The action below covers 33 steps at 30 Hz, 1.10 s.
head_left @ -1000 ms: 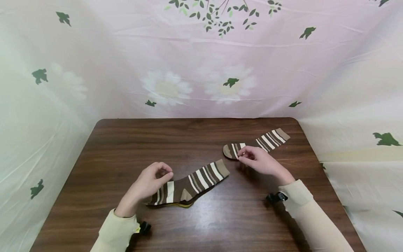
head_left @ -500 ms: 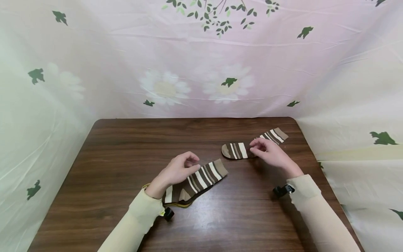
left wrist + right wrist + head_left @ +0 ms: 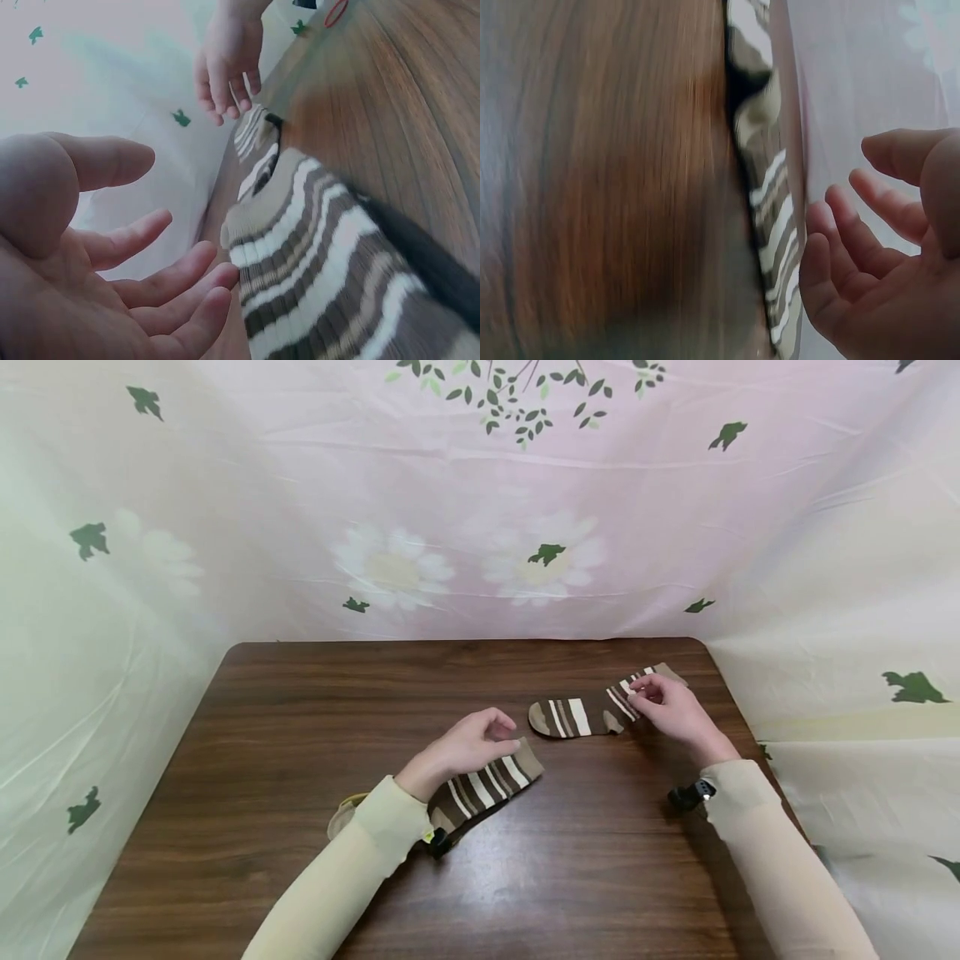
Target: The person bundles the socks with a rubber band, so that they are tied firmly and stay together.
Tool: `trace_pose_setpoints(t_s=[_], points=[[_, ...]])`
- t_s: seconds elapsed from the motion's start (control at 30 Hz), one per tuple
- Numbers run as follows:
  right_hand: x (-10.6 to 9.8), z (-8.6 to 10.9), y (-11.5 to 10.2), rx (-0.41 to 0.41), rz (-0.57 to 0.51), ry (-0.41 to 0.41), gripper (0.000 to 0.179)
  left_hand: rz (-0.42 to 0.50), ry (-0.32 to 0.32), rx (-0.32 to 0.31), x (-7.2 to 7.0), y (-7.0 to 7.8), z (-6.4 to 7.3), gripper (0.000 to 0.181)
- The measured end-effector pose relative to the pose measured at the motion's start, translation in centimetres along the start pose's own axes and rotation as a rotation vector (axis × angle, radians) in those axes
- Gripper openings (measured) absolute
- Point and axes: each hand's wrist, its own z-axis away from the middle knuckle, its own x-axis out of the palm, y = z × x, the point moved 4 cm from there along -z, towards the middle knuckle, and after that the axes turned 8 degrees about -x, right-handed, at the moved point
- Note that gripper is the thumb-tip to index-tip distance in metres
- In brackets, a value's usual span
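Note:
Two brown socks with white and tan stripes lie flat on the table. Over the cuff end of the nearer sock (image 3: 491, 783) hovers my left hand (image 3: 472, 742), fingers loosely bent and holding nothing. In the left wrist view its fingertips are right beside the tan cuff (image 3: 262, 202). My left forearm hides the middle of this sock, and a yellowish edge (image 3: 352, 799) shows by its toe. Farther back on the right, my right hand (image 3: 678, 714) is over the striped leg of the other sock (image 3: 570, 718). Its fingers (image 3: 855, 247) are relaxed with nothing between them.
The dark wood-grain table (image 3: 300, 710) has rounded far corners. Pale cloth with printed flowers and green birds (image 3: 465, 510) hangs behind it and along both sides. A small black device (image 3: 692, 795) sits at the right wrist, another (image 3: 440, 843) at the left.
My left hand has moved right and away from me, from the toe part of the nearer sock to its cuff. My right hand has slid right along the far sock. Both socks stay put.

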Motion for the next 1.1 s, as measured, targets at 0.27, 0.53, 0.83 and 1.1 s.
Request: trace_pose_setpoints(t_s=[0.27, 0.53, 0.83, 1.1], points=[[-1.2, -0.2, 2.0, 0.018, 0.113, 0.049, 0.025, -0.008, 0.011, -0.061, 1.4, 1.4, -1.8, 0.039], [-2.3, -0.9, 4.0, 0.103, 0.162, 0.089, 0.037, -0.010, 0.050, -0.117, 2.6, 1.1, -4.3, 0.038], [-3.0, -1.4, 6.9, 0.181, 0.221, 0.140, 0.054, 0.046, 0.022, -0.138, 2.7, 1.2, -5.2, 0.044], [-2.4, -1.8, 8.2, 0.231, 0.269, 0.053, 0.068, 0.086, -0.027, -0.141, 3.4, 1.3, -6.3, 0.041]])
